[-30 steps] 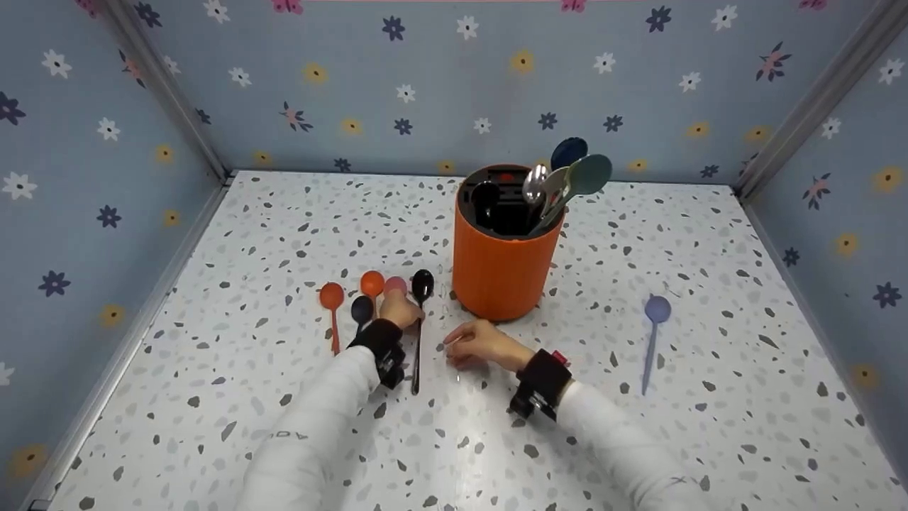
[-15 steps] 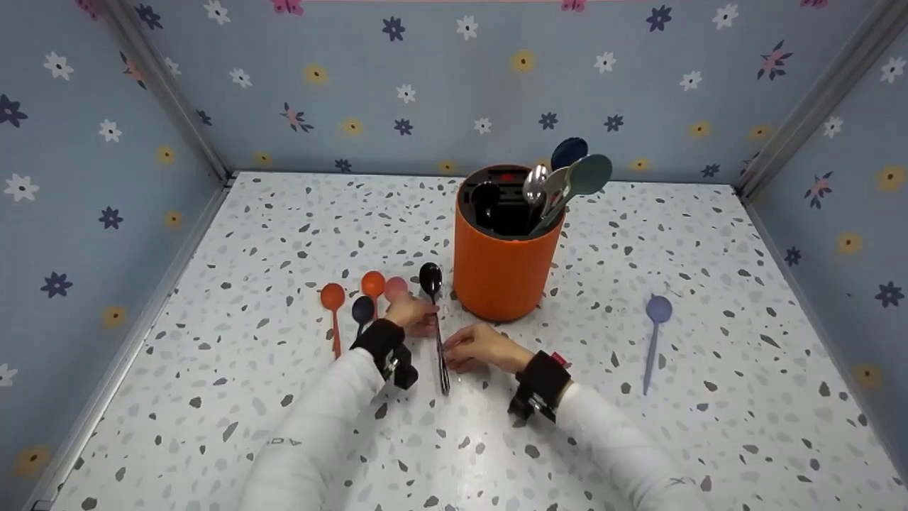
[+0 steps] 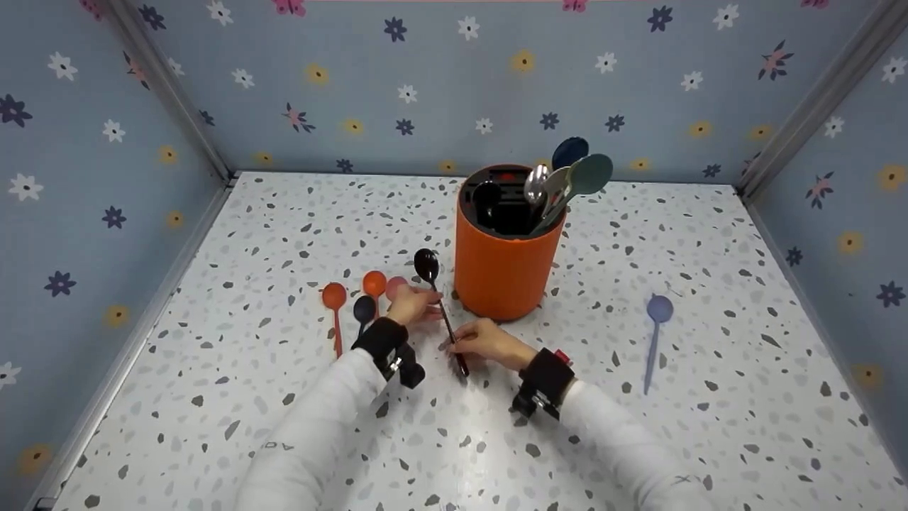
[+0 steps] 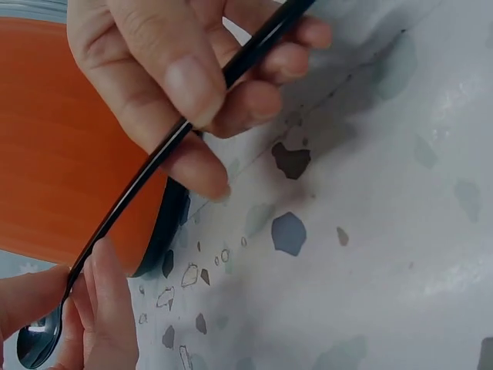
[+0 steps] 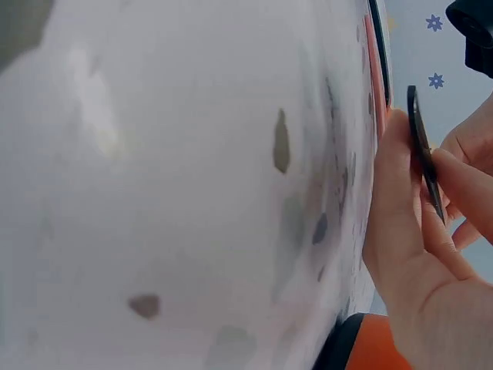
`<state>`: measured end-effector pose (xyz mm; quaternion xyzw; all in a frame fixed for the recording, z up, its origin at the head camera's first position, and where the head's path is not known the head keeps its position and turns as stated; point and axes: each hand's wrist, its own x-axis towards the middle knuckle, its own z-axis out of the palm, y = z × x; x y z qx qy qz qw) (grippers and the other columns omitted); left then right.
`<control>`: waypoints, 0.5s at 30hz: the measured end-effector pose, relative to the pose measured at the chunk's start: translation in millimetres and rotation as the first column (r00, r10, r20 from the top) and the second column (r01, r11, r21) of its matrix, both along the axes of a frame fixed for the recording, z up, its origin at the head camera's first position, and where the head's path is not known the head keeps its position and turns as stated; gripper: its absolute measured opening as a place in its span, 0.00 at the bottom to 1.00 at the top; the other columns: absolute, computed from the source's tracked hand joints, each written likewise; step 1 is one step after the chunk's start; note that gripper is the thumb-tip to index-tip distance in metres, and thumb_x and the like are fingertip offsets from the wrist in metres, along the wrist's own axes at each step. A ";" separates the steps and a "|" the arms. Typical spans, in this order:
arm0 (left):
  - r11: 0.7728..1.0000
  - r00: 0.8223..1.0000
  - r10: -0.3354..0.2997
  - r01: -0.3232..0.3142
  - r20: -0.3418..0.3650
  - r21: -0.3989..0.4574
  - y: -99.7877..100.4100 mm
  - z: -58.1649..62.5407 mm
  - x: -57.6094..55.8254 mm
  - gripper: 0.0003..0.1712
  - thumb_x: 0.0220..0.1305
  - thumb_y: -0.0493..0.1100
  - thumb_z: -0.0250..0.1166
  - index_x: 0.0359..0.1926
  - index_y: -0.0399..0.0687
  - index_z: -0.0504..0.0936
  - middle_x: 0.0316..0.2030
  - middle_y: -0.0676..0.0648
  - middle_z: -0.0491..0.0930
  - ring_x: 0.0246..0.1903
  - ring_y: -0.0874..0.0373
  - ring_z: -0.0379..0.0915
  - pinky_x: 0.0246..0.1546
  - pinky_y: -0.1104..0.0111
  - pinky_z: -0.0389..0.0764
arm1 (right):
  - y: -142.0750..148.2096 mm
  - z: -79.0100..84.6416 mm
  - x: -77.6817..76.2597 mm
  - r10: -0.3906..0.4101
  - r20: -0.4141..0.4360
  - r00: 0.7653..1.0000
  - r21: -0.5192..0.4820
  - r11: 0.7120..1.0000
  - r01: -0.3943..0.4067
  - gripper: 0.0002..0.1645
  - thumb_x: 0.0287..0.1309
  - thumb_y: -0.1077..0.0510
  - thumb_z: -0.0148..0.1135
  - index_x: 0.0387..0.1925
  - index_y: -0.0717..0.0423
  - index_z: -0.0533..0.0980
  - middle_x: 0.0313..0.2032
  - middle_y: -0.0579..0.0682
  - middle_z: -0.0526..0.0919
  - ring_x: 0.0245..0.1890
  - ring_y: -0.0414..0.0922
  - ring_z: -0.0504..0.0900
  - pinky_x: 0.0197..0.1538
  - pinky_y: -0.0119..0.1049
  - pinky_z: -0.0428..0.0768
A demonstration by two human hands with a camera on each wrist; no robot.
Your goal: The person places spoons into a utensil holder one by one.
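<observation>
A long black spoon [image 3: 426, 265] is tilted between both hands, bowl toward the back. Just below the bowl, my left hand [image 3: 413, 306] pinches its neck; the left wrist view shows thumb and fingertips there on the black spoon [image 4: 127, 196]. My right hand [image 3: 489, 342] grips the lower handle between thumb and fingers, with the handle's end sticking out past them in the right wrist view, where the spoon [image 5: 420, 142] is seen nearly edge-on. Partly hidden behind my left hand lies a pink spoon [image 3: 396, 285].
An orange utensil holder [image 3: 505, 277] with a black inside stands behind my hands, several spoons in it. Left of my left hand lie a red spoon [image 3: 333, 297], a dark blue spoon [image 3: 364, 309] and an orange spoon [image 3: 374, 283]. A lilac spoon [image 3: 660, 309] lies at right.
My left hand has picked up the black spoon from the table and moved it right and up. The right hand, earlier holding nothing, now grips its handle.
</observation>
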<state>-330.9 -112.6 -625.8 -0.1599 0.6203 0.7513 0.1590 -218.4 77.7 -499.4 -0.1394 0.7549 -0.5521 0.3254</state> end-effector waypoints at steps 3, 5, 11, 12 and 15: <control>0.999 1.000 0.003 -0.003 -0.003 -0.040 6.2 32.3 15.2 0.20 0.50 0.33 0.64 0.43 0.25 0.72 0.36 0.33 0.77 0.21 0.49 0.78 0.27 0.62 0.82 | 2.1 3.4 -1.4 0.004 0.000 1.000 0.009 1.000 -0.004 0.15 0.51 0.63 0.60 0.41 0.68 0.77 0.36 0.58 0.82 0.25 0.37 0.77 0.34 0.33 0.80; 0.996 1.000 0.016 -0.014 0.018 -0.086 10.7 45.3 20.0 0.20 0.51 0.34 0.64 0.45 0.26 0.72 0.39 0.33 0.76 0.21 0.51 0.78 0.28 0.62 0.82 | 3.8 8.3 -1.1 0.016 0.011 1.000 0.004 1.000 -0.016 0.15 0.52 0.64 0.59 0.41 0.69 0.77 0.37 0.60 0.81 0.25 0.38 0.77 0.37 0.39 0.80; 0.998 0.999 0.001 -0.003 -0.036 -0.057 5.6 20.8 3.0 0.25 0.44 0.40 0.71 0.43 0.30 0.74 0.34 0.39 0.79 0.27 0.46 0.79 0.31 0.60 0.81 | 7.2 12.3 -4.7 0.039 -0.006 0.999 -0.013 0.999 -0.039 0.14 0.52 0.64 0.59 0.40 0.70 0.76 0.37 0.64 0.80 0.26 0.39 0.79 0.41 0.46 0.80; 0.998 0.999 -0.004 0.001 -0.051 -0.059 6.5 27.2 6.7 0.25 0.45 0.41 0.70 0.42 0.31 0.74 0.34 0.39 0.79 0.27 0.47 0.79 0.32 0.61 0.81 | 7.6 14.6 -4.5 0.044 -0.015 0.999 -0.011 0.999 -0.045 0.15 0.52 0.64 0.59 0.40 0.71 0.76 0.37 0.64 0.80 0.26 0.39 0.79 0.40 0.46 0.80; 0.999 0.992 -0.024 0.018 -0.121 -0.048 8.4 41.8 14.1 0.16 0.50 0.38 0.66 0.38 0.31 0.77 0.30 0.38 0.79 0.26 0.48 0.79 0.30 0.62 0.82 | 9.0 20.6 -3.7 0.056 -0.035 0.998 -0.018 0.998 -0.057 0.15 0.53 0.64 0.58 0.40 0.73 0.75 0.37 0.64 0.80 0.26 0.39 0.79 0.38 0.43 0.81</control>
